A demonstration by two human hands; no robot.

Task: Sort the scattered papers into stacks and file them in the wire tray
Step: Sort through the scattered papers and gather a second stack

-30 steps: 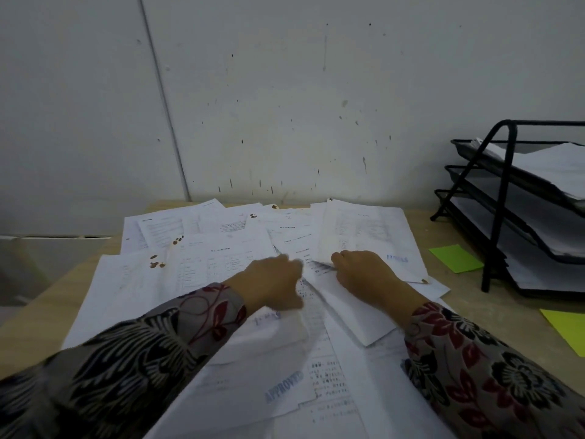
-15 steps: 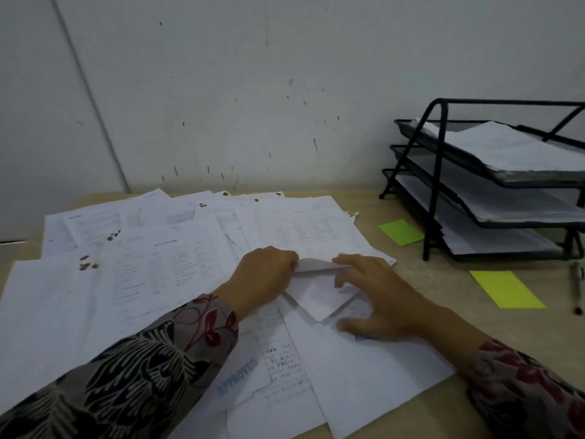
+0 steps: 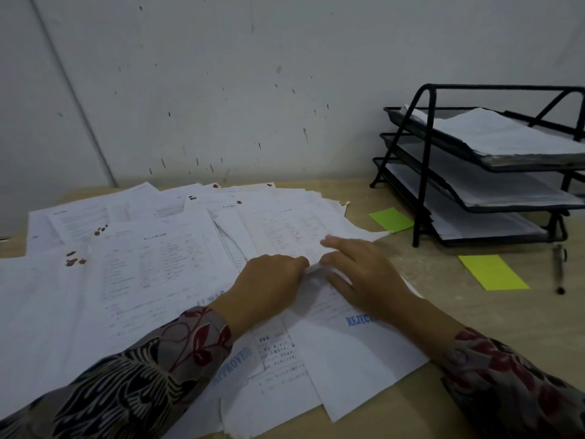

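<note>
Scattered white papers (image 3: 152, 261) cover the left and middle of the wooden desk (image 3: 443, 312), several overlapping. A sheet stamped REJECTED (image 3: 354, 353) lies nearest me on the right. My left hand (image 3: 269, 286) pinches the near edge of a printed sheet (image 3: 285, 226) that lies above it. My right hand (image 3: 367, 274) rests flat on the REJECTED sheet, fingers spread, fingertips touching the same lifted edge. The black three-tier wire tray (image 3: 424, 172) stands at the back right, with paper in each tier.
Two yellow-green sticky notes (image 3: 391, 219) (image 3: 492, 272) lie on the bare desk between the papers and the tray. A dark pen (image 3: 559, 267) lies right of the nearer note. A stained white wall runs behind the desk. A sheet stamped APPROVED (image 3: 235, 364) lies under my left forearm.
The view swung right, bringing the tray closer. My right hand opened flat onto the REJECTED sheet; my left hand kept pinching the sheet's edge.
</note>
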